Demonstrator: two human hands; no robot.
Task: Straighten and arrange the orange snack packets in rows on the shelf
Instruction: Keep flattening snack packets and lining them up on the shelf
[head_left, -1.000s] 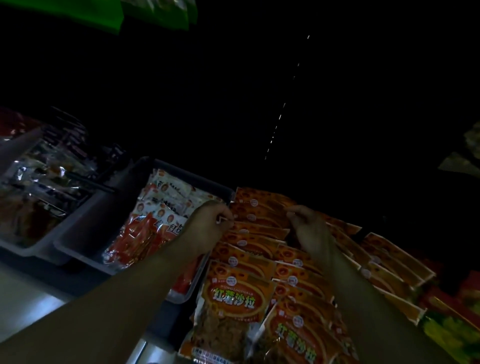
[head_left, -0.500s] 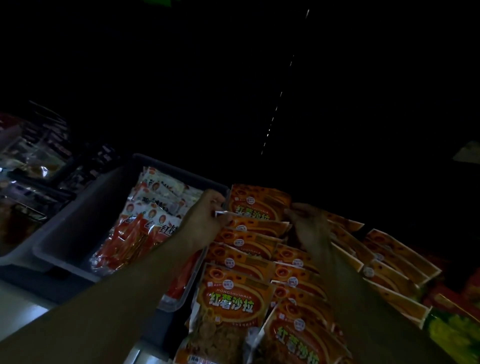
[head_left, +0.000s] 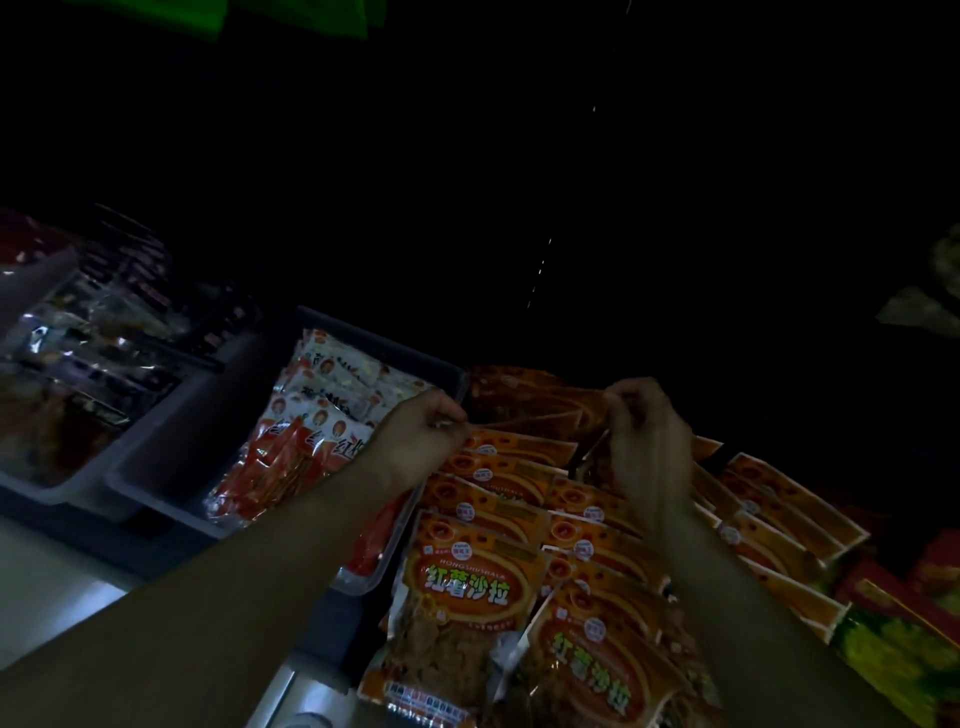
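In dim light I have the left hand (head_left: 423, 441) and right hand (head_left: 647, 439) pinching a far orange packet (head_left: 537, 410) by its top corners; light, floppy and slippery, I judge, so the sealed edges hold best.

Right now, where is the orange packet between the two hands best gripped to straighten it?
Probably at its two top corners, from the front, one hand each side. The orange packet is overlapped by packets in front, so only its upper edge is free. The left hand and right hand pinch there.
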